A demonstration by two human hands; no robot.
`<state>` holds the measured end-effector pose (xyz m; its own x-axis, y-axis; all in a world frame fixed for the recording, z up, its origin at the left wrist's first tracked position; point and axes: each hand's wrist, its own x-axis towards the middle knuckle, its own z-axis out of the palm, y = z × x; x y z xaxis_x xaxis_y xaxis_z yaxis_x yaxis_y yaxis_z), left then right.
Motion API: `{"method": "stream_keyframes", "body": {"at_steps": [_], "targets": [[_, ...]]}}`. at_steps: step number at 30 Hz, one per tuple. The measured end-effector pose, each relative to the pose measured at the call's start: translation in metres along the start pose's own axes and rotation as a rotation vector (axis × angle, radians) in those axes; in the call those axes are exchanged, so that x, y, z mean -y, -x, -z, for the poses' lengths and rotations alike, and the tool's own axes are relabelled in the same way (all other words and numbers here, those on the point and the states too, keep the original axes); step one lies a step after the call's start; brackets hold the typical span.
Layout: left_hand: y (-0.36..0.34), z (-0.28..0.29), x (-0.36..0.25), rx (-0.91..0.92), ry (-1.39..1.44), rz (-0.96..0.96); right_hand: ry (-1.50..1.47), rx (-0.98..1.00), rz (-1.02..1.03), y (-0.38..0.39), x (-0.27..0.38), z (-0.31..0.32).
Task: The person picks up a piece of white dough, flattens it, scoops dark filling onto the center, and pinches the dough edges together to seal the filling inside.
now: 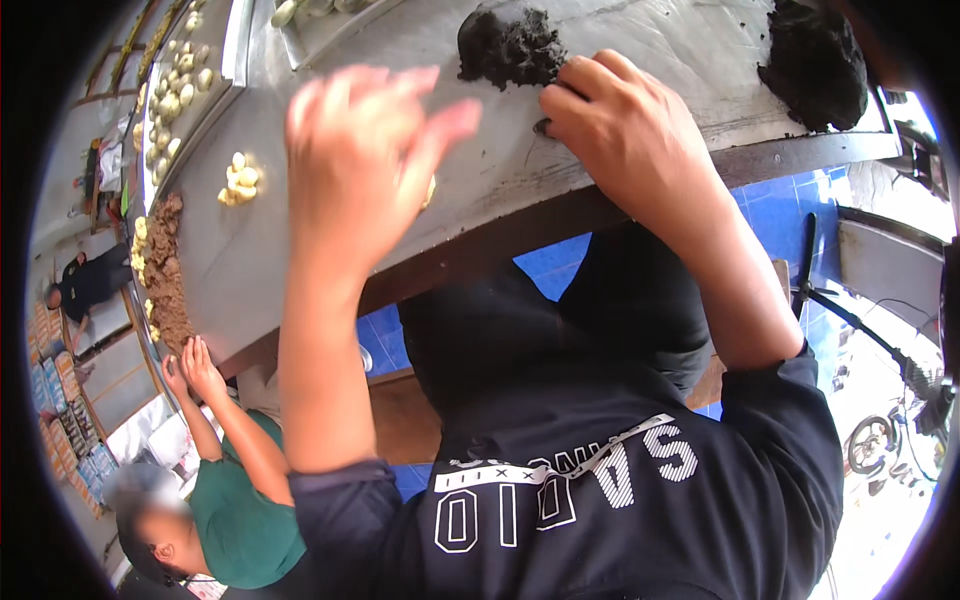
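My left hand (pixel 360 150) hovers over the metal table, blurred by motion, with its thumb and fingers apart and nothing visible in them. My right hand (pixel 630 130) curls closed beside a crumbly black dough lump (pixel 510 45). A small bit of black dough (pixel 542 127) shows at its fingertips. The underside of that hand is hidden. To the left of my left hand lies a small cluster of pale yellow dough pieces (pixel 240 180). Something pale yellow (pixel 429 192) partly shows behind my left wrist.
A bigger black dough mass (pixel 815 65) lies at the table's right end. Trays of pale round pieces (pixel 180 90) stand at the far left. A co-worker in a green shirt (pixel 240 500) has both hands by a brown dough strip (pixel 170 270). The table's wooden edge (pixel 480 245) runs before me.
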<state>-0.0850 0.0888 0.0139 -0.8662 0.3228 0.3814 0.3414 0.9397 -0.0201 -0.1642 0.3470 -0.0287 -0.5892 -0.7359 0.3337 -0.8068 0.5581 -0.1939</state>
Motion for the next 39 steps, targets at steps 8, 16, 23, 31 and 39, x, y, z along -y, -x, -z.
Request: {"method": "stream_keyframes", "body": {"at_steps": [8, 16, 23, 31, 39], "targets": [[-0.024, -0.083, -0.009, -0.489, 0.012, -0.082, -0.176, -0.122, -0.173, 0.013, -0.007, 0.005], [-0.023, -0.082, -0.013, -0.409, 0.109, -0.081, -0.01, -0.1, 0.03, -0.001, 0.003, -0.008], [0.065, -0.018, -0.012, -0.013, -0.041, 0.345, -0.269, -0.102, -0.177, 0.025, -0.017, 0.017], [0.087, -0.029, -0.034, -0.269, 0.841, 0.649, -0.337, -0.001, 0.195, -0.02, 0.014, -0.004], [0.097, -0.004, -0.036, -0.596, 1.446, 1.178, -0.424, -0.056, 0.36, -0.012, 0.011, -0.012]]}}
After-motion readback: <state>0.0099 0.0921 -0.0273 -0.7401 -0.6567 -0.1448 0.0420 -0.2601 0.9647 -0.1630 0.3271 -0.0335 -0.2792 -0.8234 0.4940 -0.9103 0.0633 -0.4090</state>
